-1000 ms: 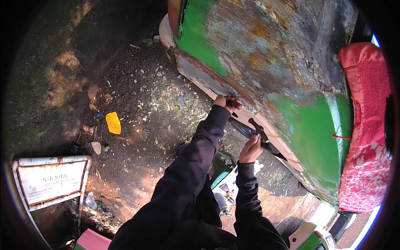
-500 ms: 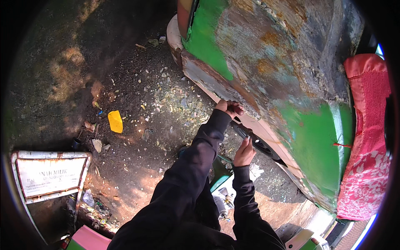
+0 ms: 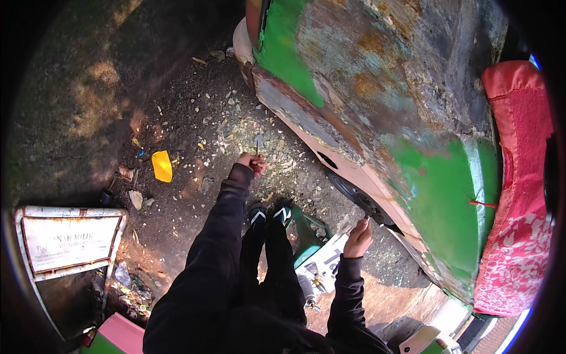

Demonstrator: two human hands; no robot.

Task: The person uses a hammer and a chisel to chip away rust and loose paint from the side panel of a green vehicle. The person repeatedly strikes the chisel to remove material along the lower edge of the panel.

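My left hand (image 3: pixel 253 163) is closed round what looks like a putty knife (image 3: pixel 258 143), its short grey blade pointing away from me. That hand hangs over the littered ground, apart from the vehicle body. My right hand (image 3: pixel 358 239) is closed near the lower edge of the body, beside the wheel (image 3: pixel 365 203). A small pale tip shows at its fingers, too small to name. The vehicle's side has green paint (image 3: pixel 445 203) around a large bare, rusty, scraped patch (image 3: pixel 377 76). Below it runs a pinkish lower panel (image 3: pixel 330 159).
Paint chips lie over the dirt. A yellow scrap (image 3: pixel 161 166) and a rusty-framed white sign (image 3: pixel 71 243) are at left. By my feet (image 3: pixel 270 213) are a green stool (image 3: pixel 306 236), a canister (image 3: pixel 308 292) and a printed white sheet (image 3: pixel 321 271). Red cloth (image 3: pixel 516 189) hangs at right.
My left hand has moved left, away from the vehicle's lower edge, and the blade now shows. My right hand has shifted slightly right and nearer me. My feet have come into view.
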